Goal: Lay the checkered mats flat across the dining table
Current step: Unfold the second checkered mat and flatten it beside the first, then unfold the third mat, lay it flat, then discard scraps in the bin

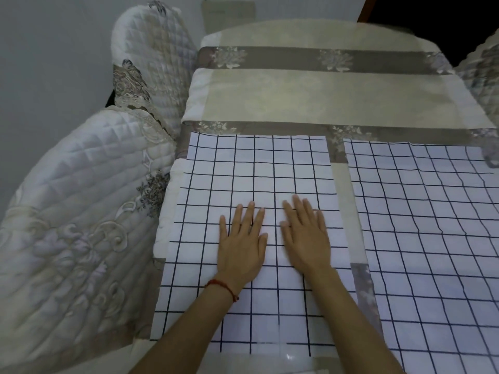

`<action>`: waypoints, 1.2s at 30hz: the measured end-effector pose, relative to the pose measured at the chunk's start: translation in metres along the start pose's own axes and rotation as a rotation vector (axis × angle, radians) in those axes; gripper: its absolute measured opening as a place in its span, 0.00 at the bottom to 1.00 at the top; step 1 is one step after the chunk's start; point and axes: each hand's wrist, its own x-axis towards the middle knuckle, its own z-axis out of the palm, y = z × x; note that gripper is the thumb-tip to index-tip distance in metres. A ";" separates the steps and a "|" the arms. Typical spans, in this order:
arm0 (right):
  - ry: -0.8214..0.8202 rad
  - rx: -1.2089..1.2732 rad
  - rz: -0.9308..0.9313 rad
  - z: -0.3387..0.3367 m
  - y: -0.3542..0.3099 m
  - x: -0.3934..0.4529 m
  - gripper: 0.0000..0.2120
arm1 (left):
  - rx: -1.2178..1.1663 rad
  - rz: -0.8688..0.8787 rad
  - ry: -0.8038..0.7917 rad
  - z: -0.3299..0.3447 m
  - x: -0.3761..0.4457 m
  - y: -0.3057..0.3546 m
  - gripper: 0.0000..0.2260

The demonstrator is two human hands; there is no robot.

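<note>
Two white mats with a dark grid pattern lie on the dining table (310, 95), which wears a beige and grey floral cloth. The left checkered mat (243, 168) lies flat and square. My left hand (241, 247) and my right hand (305, 236) rest palm down on its middle, fingers spread, side by side. The right checkered mat (432, 225) lies beside it across a narrow gap, with a few ripples in its surface and its right part cut off by the frame edge.
Two chairs with quilted white covers stand along the table's left side, one near (70, 238) and one farther back (151, 58). Another covered chair (483, 76) shows at the right edge. The far half of the tablecloth is bare.
</note>
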 end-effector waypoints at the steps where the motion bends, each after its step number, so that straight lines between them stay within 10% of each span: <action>1: 0.004 -0.005 0.054 -0.004 0.008 -0.004 0.30 | -0.001 0.000 0.000 -0.002 0.000 0.001 0.26; 19: 0.010 0.236 -0.029 -0.084 0.025 -0.161 0.21 | -0.408 0.156 0.306 -0.032 -0.125 0.038 0.17; 36: -0.264 0.426 0.240 -0.064 0.019 -0.303 0.08 | -0.758 -0.503 0.008 -0.041 -0.274 0.093 0.11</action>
